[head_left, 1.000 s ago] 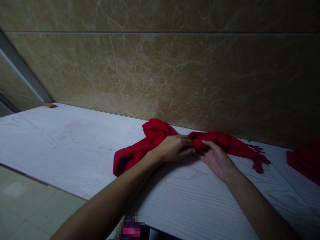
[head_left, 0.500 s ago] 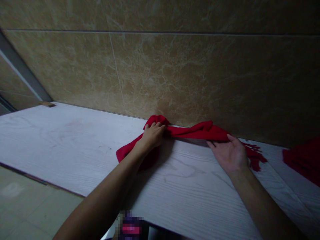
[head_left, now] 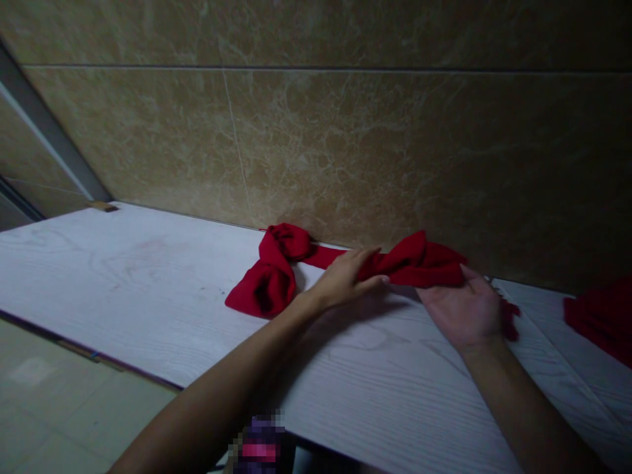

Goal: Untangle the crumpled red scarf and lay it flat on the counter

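Note:
A red fringed scarf [head_left: 269, 280] lies twisted along the back of the white wood-grain table [head_left: 148, 263], its left part bunched in loops. My left hand [head_left: 348, 276] is wrapped over the scarf's middle stretch, thumb in front and fingers behind. Farther right, my right hand [head_left: 461, 306] is turned palm up under the scarf's right part, with the thumb against its edge and the other fingers partly hidden beneath the cloth. Some fringe shows just beyond the right wrist.
Another piece of red cloth [head_left: 602, 319] rests at the table's right end. A brown marbled tile wall [head_left: 316, 145] rises directly behind the table. A small brown block [head_left: 103, 206] sits at the far left corner. Pale floor tiles [head_left: 44, 395] show at lower left.
My left hand has slid right along the scarf, leaving the bunched left part uncovered. The scarf's right part is now more folded up over my right hand, which has shifted slightly right.

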`<state>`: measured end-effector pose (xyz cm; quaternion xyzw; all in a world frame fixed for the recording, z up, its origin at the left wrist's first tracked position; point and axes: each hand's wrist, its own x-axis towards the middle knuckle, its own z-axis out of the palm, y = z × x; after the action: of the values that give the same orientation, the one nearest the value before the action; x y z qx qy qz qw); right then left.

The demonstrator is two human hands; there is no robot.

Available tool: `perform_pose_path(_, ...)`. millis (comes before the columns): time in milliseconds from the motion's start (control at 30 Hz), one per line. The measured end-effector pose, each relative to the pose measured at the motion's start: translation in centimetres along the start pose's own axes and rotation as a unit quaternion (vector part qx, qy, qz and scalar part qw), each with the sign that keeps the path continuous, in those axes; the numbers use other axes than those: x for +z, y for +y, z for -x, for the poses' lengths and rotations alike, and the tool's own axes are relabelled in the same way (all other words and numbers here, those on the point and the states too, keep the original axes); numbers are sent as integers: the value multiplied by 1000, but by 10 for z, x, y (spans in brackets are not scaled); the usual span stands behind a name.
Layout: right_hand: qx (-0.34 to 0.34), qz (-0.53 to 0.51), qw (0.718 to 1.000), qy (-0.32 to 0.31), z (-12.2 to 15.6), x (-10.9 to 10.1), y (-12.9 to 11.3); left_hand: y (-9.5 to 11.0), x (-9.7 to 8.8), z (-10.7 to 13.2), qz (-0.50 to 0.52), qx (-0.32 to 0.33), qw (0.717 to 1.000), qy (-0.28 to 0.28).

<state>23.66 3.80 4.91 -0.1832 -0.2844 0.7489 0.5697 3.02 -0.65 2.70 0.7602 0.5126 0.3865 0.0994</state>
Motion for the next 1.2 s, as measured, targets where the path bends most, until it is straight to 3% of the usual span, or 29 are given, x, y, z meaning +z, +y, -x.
perform_pose_path(100,37,22,999,1,3,1,4,4,13,3,42,-22,997,-52)
perform_pose_path(233,63,41,997,1,3,1,4,-4,10,5,60,-43,997,-6)
perform_pose_path(467,5,26,998,52,-6,-9,1,-5,4,0,121,-100,984,88)
perform_pose_path(600,-38,21,995,85,-8,-11,-4,-4,3,-3,224,-114,967,43)
perform_pose_path(700,-33,16,996,79,-7,-7,-4,0,5,-5,357,-155,921,6)
perform_pose_path(867,98,38,994,15,-3,-6,8,9,5,-6,531,-270,803,1)
perform_pose_path(967,150,53,987,6,0,-10,18,12,3,-6,570,-296,766,-1)
perform_pose_path(1200,178,82,980,22,4,-13,25,15,0,-5,640,-331,692,-50)
